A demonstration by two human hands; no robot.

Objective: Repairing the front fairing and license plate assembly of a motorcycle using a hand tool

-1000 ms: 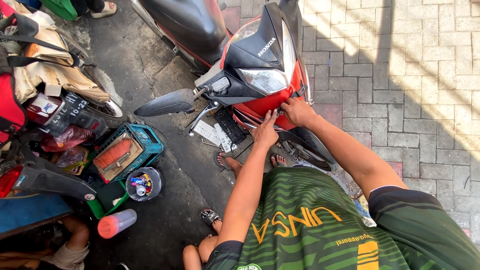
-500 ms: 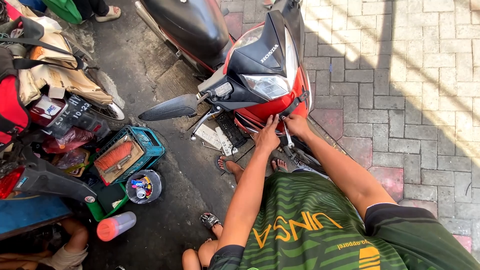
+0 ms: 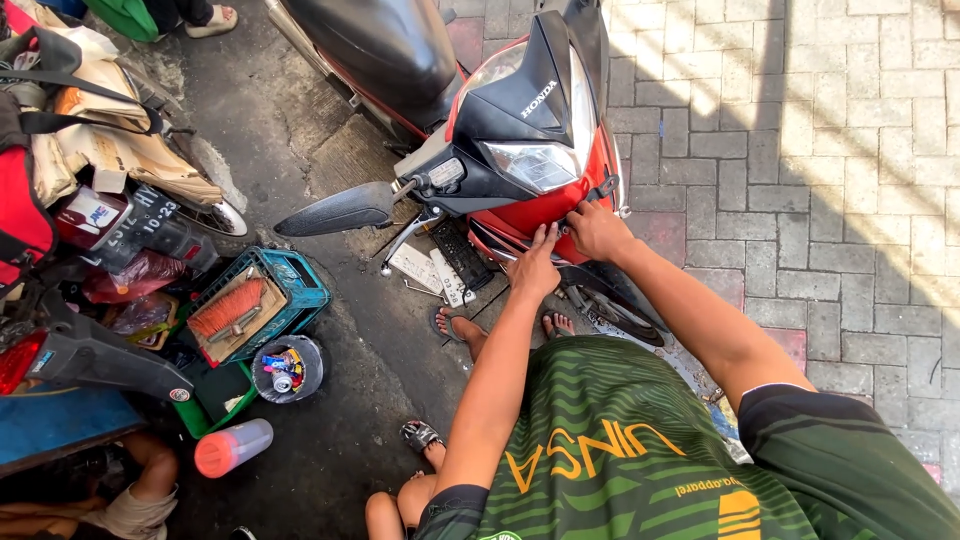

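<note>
Both hands are on the front of a red scooter (image 3: 560,215). The left hand (image 3: 535,268) lies flat on the red panel just under the headlight (image 3: 530,165), with the fingers stretched out and pointing up. It presses on the panel and does not hold anything. The right hand (image 3: 598,232) is just beside it, a little higher, at the right edge of the same red panel. Its fingers are bent and their tips go in at the edge, so I cannot tell if they pinch something or only push. The two hands are close but do not touch. The scooter stands partly on the dark ground and partly on the grey bricks (image 3: 820,160). Its black mirror (image 3: 335,210) sticks out to the left. The front wheel (image 3: 615,310) is just below the hands. Two feet in sandals (image 3: 500,325) stand on the ground under the arms. On the left is a blue crate (image 3: 295,275) with a red brush (image 3: 228,308) in it. Next to it is a small round tub (image 3: 287,368) full of little bits. A bottle with an orange cap (image 3: 232,447) lies near a green tray (image 3: 215,395). Bags (image 3: 100,130) are piled at the far left.
</note>
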